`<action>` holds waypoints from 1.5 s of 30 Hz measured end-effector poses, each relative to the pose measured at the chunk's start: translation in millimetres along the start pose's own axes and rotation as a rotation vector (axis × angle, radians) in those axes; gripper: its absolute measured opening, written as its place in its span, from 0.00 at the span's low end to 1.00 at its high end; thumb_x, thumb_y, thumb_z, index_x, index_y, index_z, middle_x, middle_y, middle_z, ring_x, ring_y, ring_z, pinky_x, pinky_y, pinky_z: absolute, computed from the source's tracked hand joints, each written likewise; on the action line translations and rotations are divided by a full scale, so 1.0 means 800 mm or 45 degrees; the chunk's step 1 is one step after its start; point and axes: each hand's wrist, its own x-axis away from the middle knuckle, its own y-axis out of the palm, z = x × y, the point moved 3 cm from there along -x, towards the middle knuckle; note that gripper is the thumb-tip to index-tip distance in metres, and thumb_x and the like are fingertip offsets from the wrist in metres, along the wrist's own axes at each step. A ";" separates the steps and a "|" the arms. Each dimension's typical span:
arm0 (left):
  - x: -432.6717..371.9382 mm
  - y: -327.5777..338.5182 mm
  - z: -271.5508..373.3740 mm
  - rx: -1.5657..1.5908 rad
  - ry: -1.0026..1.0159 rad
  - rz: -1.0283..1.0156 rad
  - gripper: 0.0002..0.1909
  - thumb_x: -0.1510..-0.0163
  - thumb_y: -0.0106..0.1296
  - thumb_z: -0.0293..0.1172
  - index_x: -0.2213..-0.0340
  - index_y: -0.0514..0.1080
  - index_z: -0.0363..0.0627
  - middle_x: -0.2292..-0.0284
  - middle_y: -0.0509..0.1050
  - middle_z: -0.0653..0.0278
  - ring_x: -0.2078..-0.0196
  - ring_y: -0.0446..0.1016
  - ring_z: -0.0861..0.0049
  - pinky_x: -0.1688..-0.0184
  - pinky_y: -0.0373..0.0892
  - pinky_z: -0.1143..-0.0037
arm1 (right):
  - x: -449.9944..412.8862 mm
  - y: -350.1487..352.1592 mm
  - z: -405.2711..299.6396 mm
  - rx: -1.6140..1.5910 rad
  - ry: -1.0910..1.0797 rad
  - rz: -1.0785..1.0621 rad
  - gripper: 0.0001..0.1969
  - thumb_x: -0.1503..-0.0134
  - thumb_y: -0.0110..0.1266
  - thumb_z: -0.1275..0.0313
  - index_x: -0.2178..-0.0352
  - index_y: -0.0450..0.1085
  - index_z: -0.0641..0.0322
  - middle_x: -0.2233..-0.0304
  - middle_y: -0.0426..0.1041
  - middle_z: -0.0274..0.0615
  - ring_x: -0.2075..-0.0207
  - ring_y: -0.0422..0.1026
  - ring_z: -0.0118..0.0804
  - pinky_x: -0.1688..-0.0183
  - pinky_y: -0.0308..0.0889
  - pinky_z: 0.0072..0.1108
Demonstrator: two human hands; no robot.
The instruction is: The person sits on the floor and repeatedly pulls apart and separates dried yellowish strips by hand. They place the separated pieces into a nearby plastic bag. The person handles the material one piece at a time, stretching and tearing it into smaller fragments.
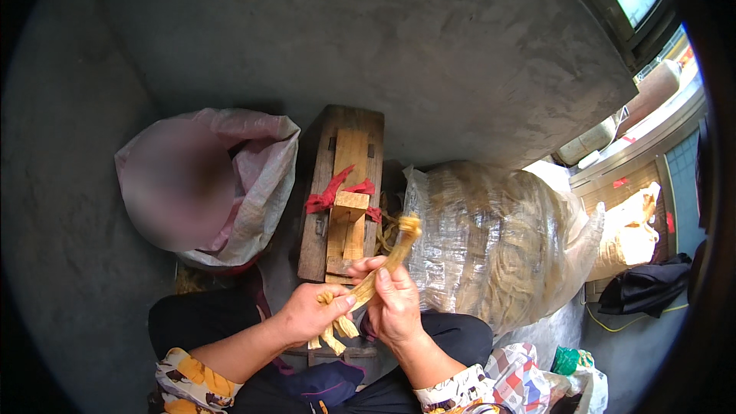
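Observation:
Between both hands is a tan, flat strip of dried plant-like material (397,257), knotted or coiled at its far upper end. My left hand (318,311) grips its lower part, with several short folded ends sticking out below the fingers. My right hand (394,301) pinches the strip's middle between thumb and fingers. Just beyond the hands stands a wooden bench-like device (309,247) with a lighter wooden block (352,201) on it, tied round with red cloth strips (323,201).
A pinkish woven sack (284,184) stands open at the left, partly blurred. At the right lies a large clear plastic bag (489,241) full of tan strips. Patterned bags (520,376) sit at the lower right; a dark cloth (644,287) lies farther right. A grey wall (374,40) rises beyond.

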 end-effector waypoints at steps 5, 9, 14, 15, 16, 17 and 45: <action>0.014 -0.012 0.037 -0.429 0.270 0.196 0.10 0.48 0.50 0.32 0.71 0.74 0.36 0.78 0.73 0.63 0.76 0.72 0.79 0.74 0.67 0.79 | -0.011 -0.016 -0.044 0.684 -0.784 0.434 0.19 0.49 0.47 0.82 0.54 0.56 0.66 0.53 0.61 0.46 0.51 0.61 0.37 0.45 0.53 0.26; 0.022 -0.009 0.051 -0.802 0.678 0.073 0.08 0.49 0.51 0.31 0.72 0.74 0.38 0.77 0.73 0.57 0.75 0.74 0.67 0.72 0.68 0.74 | 0.007 0.018 -0.063 1.309 -1.170 -0.217 0.19 0.52 0.46 0.83 0.56 0.60 0.70 0.60 0.68 0.46 0.53 0.65 0.37 0.45 0.51 0.29; 0.028 -0.019 0.063 -0.374 0.468 0.263 0.13 0.46 0.49 0.33 0.76 0.72 0.35 0.81 0.71 0.63 0.77 0.67 0.86 0.75 0.63 0.80 | 0.016 0.019 -0.019 1.331 -0.463 -0.282 0.09 0.55 0.60 0.75 0.71 0.70 0.65 0.80 0.72 0.37 0.78 0.72 0.35 0.73 0.66 0.22; 0.027 -0.022 0.057 -0.331 0.377 0.329 0.14 0.45 0.49 0.35 0.77 0.73 0.35 0.81 0.72 0.67 0.77 0.66 0.89 0.75 0.63 0.81 | 0.015 0.030 -0.024 1.360 -0.655 -0.237 0.06 0.55 0.60 0.75 0.77 0.70 0.62 0.82 0.71 0.38 0.84 0.69 0.33 0.82 0.60 0.18; 0.021 -0.022 0.047 -0.188 0.329 0.365 0.14 0.45 0.49 0.35 0.77 0.73 0.36 0.81 0.72 0.68 0.77 0.66 0.89 0.75 0.63 0.82 | 0.016 0.039 -0.031 1.435 -0.831 -0.319 0.06 0.56 0.60 0.75 0.78 0.69 0.61 0.84 0.69 0.37 0.85 0.67 0.33 0.83 0.59 0.18; 0.017 -0.022 0.041 -0.044 0.283 0.398 0.15 0.45 0.49 0.36 0.77 0.73 0.37 0.81 0.72 0.69 0.77 0.65 0.90 0.75 0.63 0.82 | 0.018 0.046 -0.036 1.505 -1.011 -0.397 0.06 0.56 0.61 0.75 0.80 0.68 0.60 0.86 0.67 0.37 0.87 0.65 0.33 0.83 0.58 0.19; 0.054 -0.012 0.088 -1.474 1.606 0.606 0.09 0.65 0.56 0.33 0.77 0.71 0.45 0.67 0.73 0.63 0.80 0.67 0.76 0.80 0.62 0.77 | 0.020 0.020 0.003 0.040 0.455 -0.132 0.10 0.47 0.54 0.71 0.68 0.66 0.69 0.75 0.71 0.43 0.84 0.65 0.24 0.82 0.61 0.12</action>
